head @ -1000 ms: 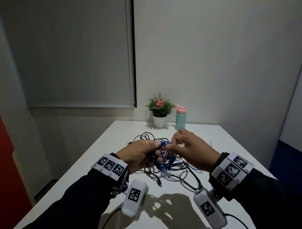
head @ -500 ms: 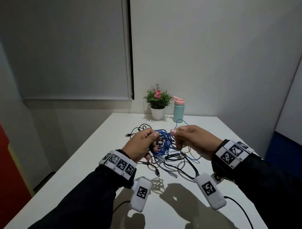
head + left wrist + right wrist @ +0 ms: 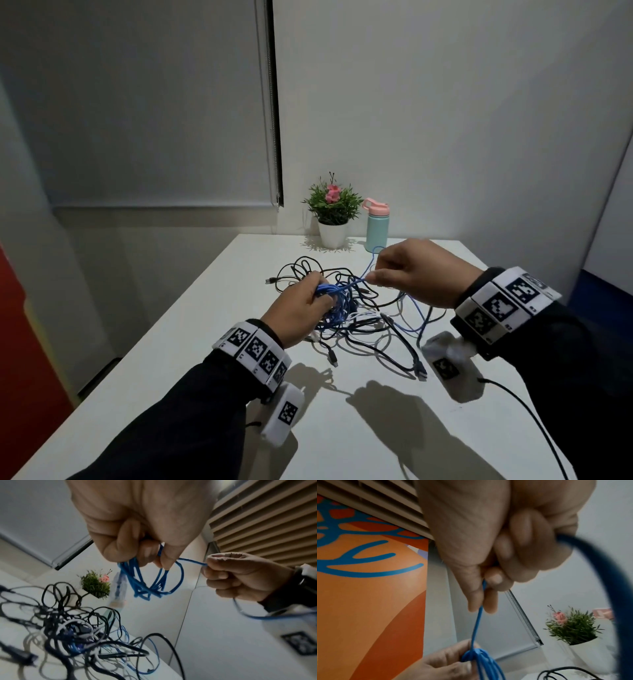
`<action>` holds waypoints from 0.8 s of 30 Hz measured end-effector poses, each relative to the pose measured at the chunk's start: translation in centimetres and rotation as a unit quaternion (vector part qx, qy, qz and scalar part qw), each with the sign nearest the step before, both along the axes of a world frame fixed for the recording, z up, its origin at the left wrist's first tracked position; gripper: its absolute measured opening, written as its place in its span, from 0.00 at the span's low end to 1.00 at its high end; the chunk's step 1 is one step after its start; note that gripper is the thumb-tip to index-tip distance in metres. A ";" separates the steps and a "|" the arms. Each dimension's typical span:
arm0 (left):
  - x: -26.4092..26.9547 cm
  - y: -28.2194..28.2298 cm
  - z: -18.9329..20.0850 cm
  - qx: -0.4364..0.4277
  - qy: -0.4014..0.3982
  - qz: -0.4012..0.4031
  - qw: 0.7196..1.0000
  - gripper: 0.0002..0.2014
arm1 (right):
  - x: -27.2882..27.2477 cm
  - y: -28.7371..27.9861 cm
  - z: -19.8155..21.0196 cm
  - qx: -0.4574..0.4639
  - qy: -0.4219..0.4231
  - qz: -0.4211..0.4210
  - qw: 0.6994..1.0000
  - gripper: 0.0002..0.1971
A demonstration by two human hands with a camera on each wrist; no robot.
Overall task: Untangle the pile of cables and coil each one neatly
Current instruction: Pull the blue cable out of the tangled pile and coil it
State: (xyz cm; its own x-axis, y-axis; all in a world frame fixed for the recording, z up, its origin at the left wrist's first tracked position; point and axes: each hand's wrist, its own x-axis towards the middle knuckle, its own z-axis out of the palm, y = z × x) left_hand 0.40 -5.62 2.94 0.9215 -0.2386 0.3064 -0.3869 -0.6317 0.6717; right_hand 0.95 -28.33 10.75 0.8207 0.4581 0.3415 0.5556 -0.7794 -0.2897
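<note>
My left hand [image 3: 301,308] grips a bunch of loops of the blue cable [image 3: 334,290] above the white table [image 3: 191,346]. The loops hang below its fingers [image 3: 150,551] in the left wrist view, blue cable [image 3: 154,582]. My right hand [image 3: 414,277] pinches one taut strand of the same blue cable [image 3: 477,620] between thumb and forefinger, a short way right of the left hand [image 3: 447,664]. More of the cable trails past the right wrist. A tangled pile of black, white and blue cables [image 3: 363,325] lies on the table under both hands, cable pile [image 3: 80,632].
A potted plant with a pink flower [image 3: 333,212] and a teal bottle with a pink lid [image 3: 376,226] stand at the table's far edge by the wall. A black lead [image 3: 527,418] runs from my right wrist across the near right of the table.
My hands have moved apart: the right hand has drawn a strand of blue cable out to the right and up, and the left hand keeps hold of the loops.
</note>
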 end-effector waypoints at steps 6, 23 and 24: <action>-1.6 -1.2 -0.1 -0.273 0.132 -0.165 0.938 0.02 | 0.7 -0.1 -2.2 0.097 0.161 0.001 0.982 0.16; 0.1 -3.2 -0.2 -0.424 0.172 0.011 0.889 0.08 | 4.1 -2.4 -4.1 0.364 0.056 -0.132 0.920 0.06; 0.2 -3.2 -0.3 -0.430 0.175 0.023 0.886 0.09 | 3.4 -2.3 -3.8 0.385 0.015 -0.108 0.916 0.04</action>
